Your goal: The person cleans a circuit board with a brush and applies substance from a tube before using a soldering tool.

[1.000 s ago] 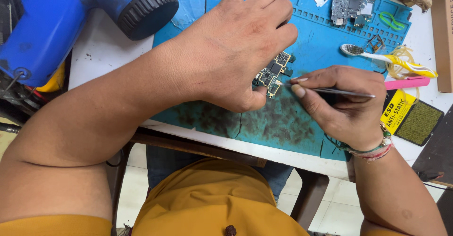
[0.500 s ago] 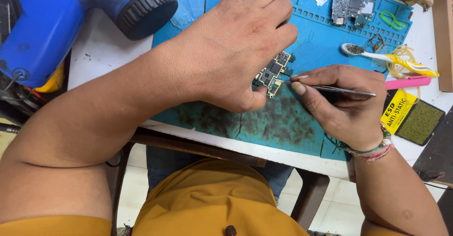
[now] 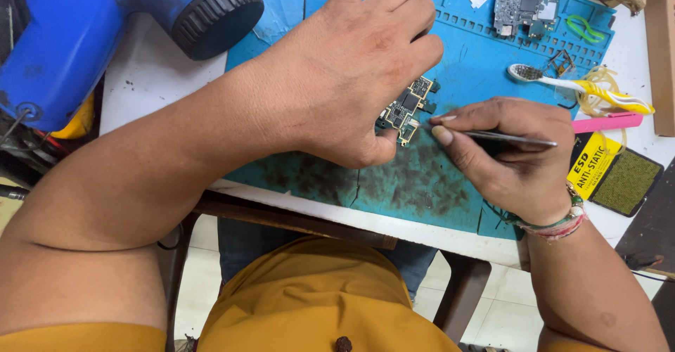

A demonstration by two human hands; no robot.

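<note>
A blue work mat [image 3: 485, 49], scorched dark along its near edge, covers most of the white bench, and the blue body of a hot-air gun [image 3: 140, 14] lies across the far left corner with its black nozzle ring over the mat's edge. Over the middle of the mat the left hand [image 3: 351, 71] lies palm down, fingers spread and pressing; its thumb and forefinger pin a small circuit board [image 3: 406, 107] flat on the mat, just past the burnt patch. The right hand [image 3: 513, 155] is closed in a pen grip round thin metal tweezers [image 3: 510, 139], whose tip touches or nearly touches the board's right edge — I cannot tell whether the points pinch anything.

Judging by this, the step in hand is fine work on the board itself: picking at or seating a tiny part while the other hand steadies it. The next move seems to call for a light, steady touch at the tweezer tip and firm downward pressure from the left hand, since the board is small enough to skid.

Further back lie a second, larger circuit board [image 3: 524, 0], a white-and-yellow toothbrush [image 3: 576, 88], a pink tool [image 3: 608, 121] and — at the right edge — a yellow packet [image 3: 589, 168] beside a dark pad [image 3: 626, 180].
</note>
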